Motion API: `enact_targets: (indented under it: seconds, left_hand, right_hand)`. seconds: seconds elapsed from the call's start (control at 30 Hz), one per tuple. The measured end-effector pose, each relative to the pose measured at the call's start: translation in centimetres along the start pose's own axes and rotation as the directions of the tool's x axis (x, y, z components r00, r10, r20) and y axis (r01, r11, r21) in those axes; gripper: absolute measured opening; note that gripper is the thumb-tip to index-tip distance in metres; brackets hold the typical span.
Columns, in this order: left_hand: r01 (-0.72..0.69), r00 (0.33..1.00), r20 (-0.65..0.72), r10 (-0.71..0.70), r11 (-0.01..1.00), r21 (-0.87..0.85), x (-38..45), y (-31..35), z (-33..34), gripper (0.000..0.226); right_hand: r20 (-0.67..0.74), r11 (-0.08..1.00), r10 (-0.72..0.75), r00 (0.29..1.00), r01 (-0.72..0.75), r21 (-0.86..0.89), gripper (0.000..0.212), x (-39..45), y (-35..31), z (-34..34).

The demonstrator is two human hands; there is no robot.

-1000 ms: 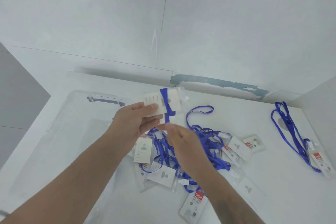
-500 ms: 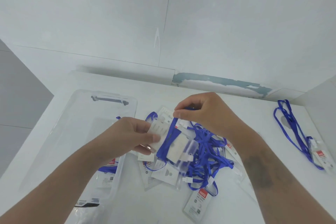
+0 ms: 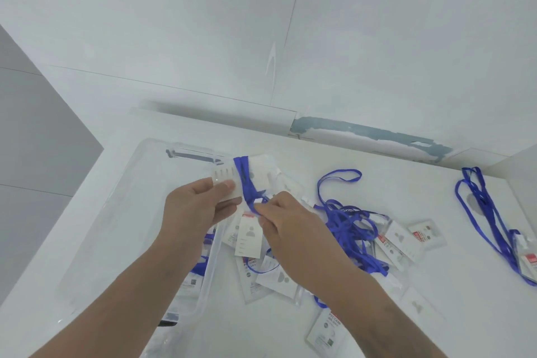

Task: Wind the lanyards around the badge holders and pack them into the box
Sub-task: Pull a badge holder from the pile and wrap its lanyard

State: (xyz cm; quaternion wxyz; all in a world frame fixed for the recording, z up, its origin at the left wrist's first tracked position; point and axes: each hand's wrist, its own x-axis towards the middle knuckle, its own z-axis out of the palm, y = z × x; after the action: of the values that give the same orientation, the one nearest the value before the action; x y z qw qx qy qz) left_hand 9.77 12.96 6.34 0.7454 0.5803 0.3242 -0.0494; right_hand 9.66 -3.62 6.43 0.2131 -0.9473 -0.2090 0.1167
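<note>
while the left hand (image 3: 197, 206) pinches a clear badge holder (image 3: 247, 180) by its left end, thumb on top and fingers beneath, the holder is held above the table (image 3: 363, 160) at the right edge of the clear box (image 3: 116, 212). a blue lanyard (image 3: 245, 183) is wrapped in a band around its middle. the right hand (image 3: 293, 229) pinches the lanyard's end just below the holder, fingertips pressed together. a tangled pile of badge holders and lanyards (image 3: 348, 229) lies under and beside the right hand. one separate badge with lanyard (image 3: 488, 218) lies well apart at right. wound badges (image 3: 200, 264) sit in the box.
</note>
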Motion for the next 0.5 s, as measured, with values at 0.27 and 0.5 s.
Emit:
enact_targets:
  seconds: [0.27, 0.5]
  left_hand:
    - [-0.032, 0.966, 0.241, -0.092, 0.885, 0.464, -0.3, 1.0, -3.2, 0.008]
    - [0.179, 0.748, 0.593, -0.298, 0.951, 0.251, 0.1, 2.8, -6.3, 0.029]
  right_hand:
    - [0.096, 0.952, -0.004, 0.995, -0.026, 0.305, 0.004, 1.5, -1.8, -7.4]
    - [0.207, 0.519, 0.024, 0.978, -0.189, 0.834, 0.009, 4.9, -1.2, -6.1]
